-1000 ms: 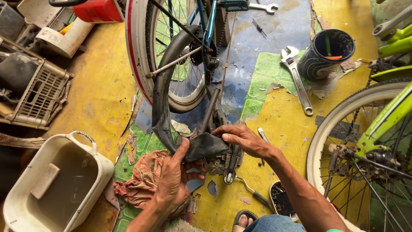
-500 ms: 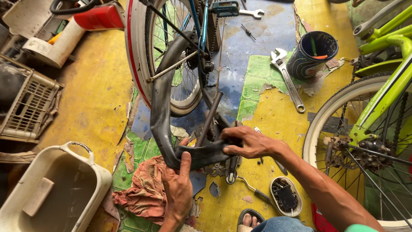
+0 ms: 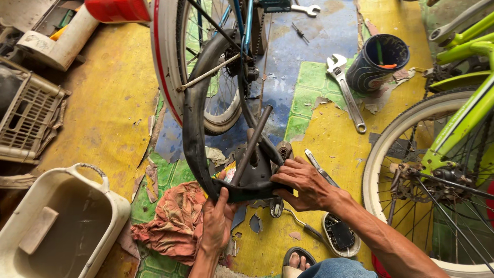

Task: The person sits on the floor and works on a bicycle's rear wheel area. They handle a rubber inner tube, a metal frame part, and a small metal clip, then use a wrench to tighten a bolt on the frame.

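Fingers [image 3: 288,174] of my right hand [image 3: 303,183] are curled down over the top of the black inner tube [image 3: 191,128], pinching the flattened bit against the stand piece under it. My left hand [image 3: 218,221] grips the same tube from below, thumb up, fingers wrapped round the bend. So the tube sits right between both hands, and from there its long run arcs up and away from me, alongside the white-walled bike wheel [image 3: 164,67]. Left hand is at the bend where that run starts; the right is further along the flat end.

All this is low over a scuffed yellow, green and blue painted floor [image 3: 103,103]. Orange rag [image 3: 172,224] right by my left wrist, white tub [image 3: 110,195] further left, adjustable wrench [image 3: 346,92] and dark cup [image 3: 378,62] up ahead, green bike [image 3: 463,118] on my right.
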